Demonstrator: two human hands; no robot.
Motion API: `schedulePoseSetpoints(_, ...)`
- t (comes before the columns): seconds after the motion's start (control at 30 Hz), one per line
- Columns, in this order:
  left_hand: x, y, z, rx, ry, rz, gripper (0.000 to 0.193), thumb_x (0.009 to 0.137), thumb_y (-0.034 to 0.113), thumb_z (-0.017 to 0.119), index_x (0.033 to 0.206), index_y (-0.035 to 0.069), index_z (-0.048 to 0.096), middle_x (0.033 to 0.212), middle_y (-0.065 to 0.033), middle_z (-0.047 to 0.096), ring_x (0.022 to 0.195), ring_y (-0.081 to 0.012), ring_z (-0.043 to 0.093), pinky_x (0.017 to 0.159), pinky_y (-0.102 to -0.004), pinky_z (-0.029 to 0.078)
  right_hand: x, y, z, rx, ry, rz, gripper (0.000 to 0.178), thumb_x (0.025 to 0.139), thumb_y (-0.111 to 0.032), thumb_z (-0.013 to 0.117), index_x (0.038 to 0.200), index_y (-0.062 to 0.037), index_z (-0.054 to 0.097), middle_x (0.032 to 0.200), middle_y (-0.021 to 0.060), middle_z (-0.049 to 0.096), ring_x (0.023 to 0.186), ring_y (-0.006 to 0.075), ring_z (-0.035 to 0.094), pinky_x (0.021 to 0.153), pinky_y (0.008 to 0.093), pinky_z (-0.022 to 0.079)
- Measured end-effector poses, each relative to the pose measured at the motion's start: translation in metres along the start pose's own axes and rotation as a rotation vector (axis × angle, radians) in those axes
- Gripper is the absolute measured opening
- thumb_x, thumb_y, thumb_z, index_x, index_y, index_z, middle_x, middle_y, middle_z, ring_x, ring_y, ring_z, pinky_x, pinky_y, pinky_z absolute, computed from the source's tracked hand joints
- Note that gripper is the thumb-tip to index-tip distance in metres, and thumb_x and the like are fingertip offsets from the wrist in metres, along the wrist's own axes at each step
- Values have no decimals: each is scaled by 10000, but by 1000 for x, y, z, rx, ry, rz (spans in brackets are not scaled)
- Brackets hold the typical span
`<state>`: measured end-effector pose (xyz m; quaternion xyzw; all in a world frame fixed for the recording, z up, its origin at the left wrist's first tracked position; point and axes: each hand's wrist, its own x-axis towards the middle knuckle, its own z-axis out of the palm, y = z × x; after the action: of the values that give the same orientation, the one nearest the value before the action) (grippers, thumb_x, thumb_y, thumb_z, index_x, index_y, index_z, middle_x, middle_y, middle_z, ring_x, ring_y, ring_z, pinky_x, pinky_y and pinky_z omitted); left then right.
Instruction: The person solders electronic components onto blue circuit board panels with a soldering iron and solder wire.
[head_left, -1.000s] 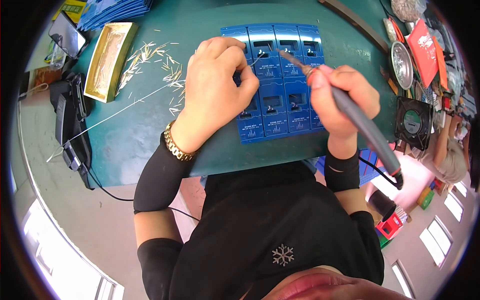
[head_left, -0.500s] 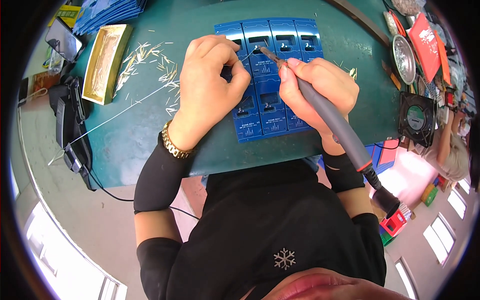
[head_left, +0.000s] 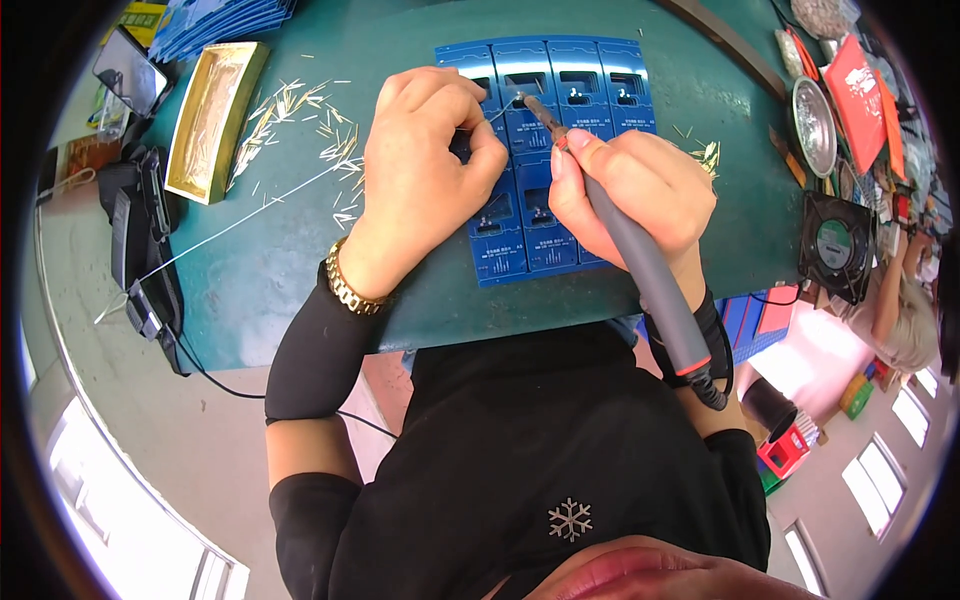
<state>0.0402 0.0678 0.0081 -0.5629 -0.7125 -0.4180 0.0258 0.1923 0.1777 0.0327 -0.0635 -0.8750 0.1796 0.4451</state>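
A panel of blue circuit boards (head_left: 502,258) lies on the green tabletop in front of me. My right hand (head_left: 650,195) is closed round the grey handle of a soldering iron (head_left: 648,272), its tip down at a cutout in the upper row of boards. My left hand (head_left: 425,165) rests over the panel's left side, thumb and fingers pinched. From that pinch a thin solder wire reaches the iron's tip. More solder wire (head_left: 240,226) trails leftward across the table. The fingertips of my left hand are partly hidden.
Left of the panel are loose thin metal pins (head_left: 285,102) and a yellow box (head_left: 185,175). A stack of blue boards (head_left: 215,25) lies far left, near a phone (head_left: 130,70). At right are a metal bowl (head_left: 813,127), a black fan (head_left: 832,243) and another person's arm (head_left: 888,290).
The iron's handle has swung leftward and lower at its cable end, its tip staying near the same cutout. The panel appears slightly further right. My left hand has barely moved.
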Motion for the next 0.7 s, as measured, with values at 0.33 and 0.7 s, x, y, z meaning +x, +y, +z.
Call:
schedulePoseSetpoints(0.33, 1, 1, 3, 31, 9, 18, 110, 671, -14, 665, 740, 37, 596, 916, -94, 652, 945, -317, 583, 800, -391, 495, 0, -2, -3, 11, -39, 4, 171, 650, 2, 763, 754, -27, 631, 595, 38, 515, 474, 185, 547, 423, 273, 433)
schedulePoseSetpoints(0.7, 1, 3, -5, -24, -54, -49, 106, 695, -20, 649, 728, 32, 562, 985, -95, 675, 1028, -310, 593, 866, -386, 490, 0, 3, -13, 73, 16, 77, 133, 711, 74, 728, 799, 31, 638, 640, 102, 635, 486, 191, 593, 446, 272, 459)
